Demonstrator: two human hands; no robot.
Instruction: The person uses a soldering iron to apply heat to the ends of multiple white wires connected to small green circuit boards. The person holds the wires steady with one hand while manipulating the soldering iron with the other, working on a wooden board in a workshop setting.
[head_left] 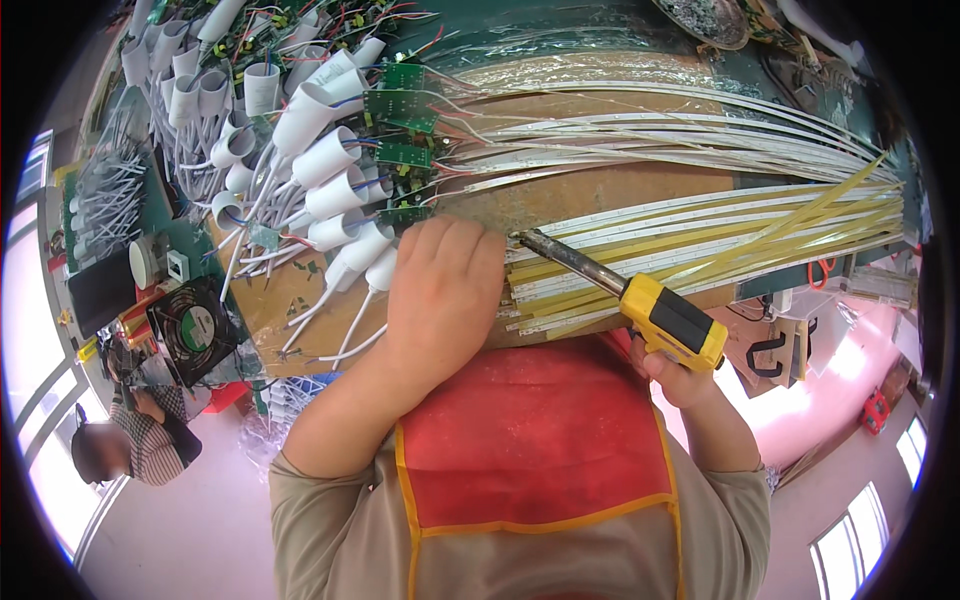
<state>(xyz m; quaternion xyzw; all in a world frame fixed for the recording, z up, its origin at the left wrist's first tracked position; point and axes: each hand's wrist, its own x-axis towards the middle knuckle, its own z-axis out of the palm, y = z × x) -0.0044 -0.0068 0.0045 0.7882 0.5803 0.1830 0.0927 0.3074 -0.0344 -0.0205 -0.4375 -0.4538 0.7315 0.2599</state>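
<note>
The workbench has a green surface (590, 22) partly covered by a brown board (690, 182). Narrow LED strips (700, 222) lie lengthwise on the board's right portion; white cylindrical housings (325, 168) with cables and green circuit boards (400, 110) occupy its left.

"Where does this view look from?"
"The wearer's head: a wide fisheye, facing down past the red apron (540, 440) onto the surface (520, 28)."
"How near?"
"Close above the left hand (447, 285) and right hand (677, 380), yet wide enough to catch windows (843, 553) curving near the rim."
</note>
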